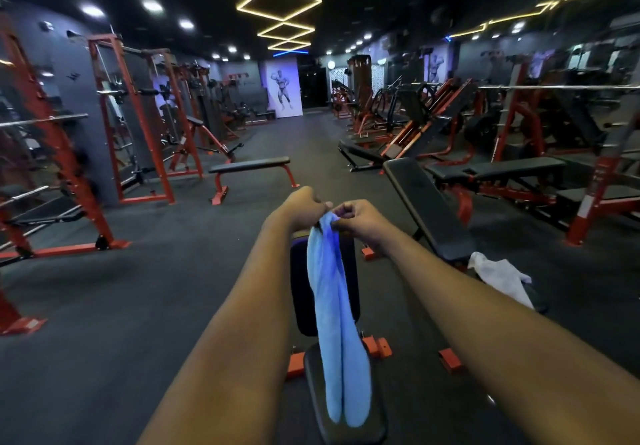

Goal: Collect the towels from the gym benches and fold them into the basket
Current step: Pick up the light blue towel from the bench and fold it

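Early in the task by the look of it: one towel picked up, no fold made, no basket anywhere in view. Left to right: flat bench further back on the left, bare, nothing to collect there. Left hand closed, pinching the top edge of the blue towel; right hand just beside it, fingers curled, pinching the same edge. Blue towel hanging long and bunched in two loose lobes, lower end down by the seat pad of the near bench, contact unclear. Soft, limp, slightly fuzzy cloth, evenly pale blue. Further right, white towel crumpled on the lower end of the inclined bench, not yet collected. Remaining, as a guess: fold blue, fetch white, find the basket.
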The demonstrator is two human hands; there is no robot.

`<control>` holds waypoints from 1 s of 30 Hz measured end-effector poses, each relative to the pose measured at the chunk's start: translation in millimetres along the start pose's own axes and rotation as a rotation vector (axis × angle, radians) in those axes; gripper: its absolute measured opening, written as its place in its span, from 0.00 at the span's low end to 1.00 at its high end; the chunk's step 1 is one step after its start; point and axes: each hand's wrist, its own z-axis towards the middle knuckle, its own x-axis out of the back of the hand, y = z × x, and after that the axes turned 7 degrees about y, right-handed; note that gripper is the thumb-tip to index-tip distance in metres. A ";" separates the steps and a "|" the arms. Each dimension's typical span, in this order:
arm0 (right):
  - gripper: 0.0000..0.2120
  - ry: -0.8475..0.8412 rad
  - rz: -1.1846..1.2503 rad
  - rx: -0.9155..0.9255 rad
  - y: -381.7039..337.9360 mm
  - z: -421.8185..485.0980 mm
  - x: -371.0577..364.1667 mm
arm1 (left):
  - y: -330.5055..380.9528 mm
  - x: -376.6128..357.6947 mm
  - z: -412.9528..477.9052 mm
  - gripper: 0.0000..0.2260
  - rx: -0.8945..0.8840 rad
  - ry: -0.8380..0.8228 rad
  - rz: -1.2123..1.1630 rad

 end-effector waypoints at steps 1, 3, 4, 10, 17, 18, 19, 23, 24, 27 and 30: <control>0.07 0.007 0.024 0.009 -1.7 -2.5 3.8 | -1.6 2.6 1.0 0.16 -0.019 -0.028 -0.057; 0.10 0.002 0.055 0.019 -1.2 -5.2 11.0 | -5.7 8.2 0.1 0.12 -0.013 -0.087 -0.185; 0.12 -0.013 0.053 0.030 -2.3 -6.7 12.3 | -7.3 10.6 -1.6 0.09 -0.012 -0.109 -0.229; 0.08 -0.044 -0.030 0.083 -15.9 -10.5 1.1 | -23.9 6.6 -14.6 0.09 -0.033 -0.116 -0.307; 0.18 0.007 0.045 -0.041 4.7 -13.2 -17.5 | -59.3 -15.6 -17.6 0.11 0.071 0.081 -0.406; 0.21 0.006 0.014 -0.025 7.4 -12.6 -18.2 | -57.9 -15.1 -17.4 0.11 0.085 0.071 -0.412; 0.24 0.020 -0.026 0.007 10.5 -11.2 -19.3 | -54.9 -14.1 -17.2 0.12 0.094 0.061 -0.420; 0.22 0.137 -0.257 0.210 13.9 -11.3 -24.5 | -37.6 -11.3 -14.2 0.14 0.144 0.026 -0.538; 0.20 0.167 -0.316 0.265 13.7 -11.3 -24.5 | -32.9 -11.7 -14.1 0.15 0.149 0.010 -0.563; 0.13 0.194 -0.371 0.362 14.6 -11.2 -17.7 | -31.6 -9.3 -13.5 0.15 0.162 0.008 -0.577; 0.12 0.088 -0.299 0.339 12.7 -14.0 -4.6 | -50.7 -2.5 -8.5 0.10 0.093 0.058 -0.341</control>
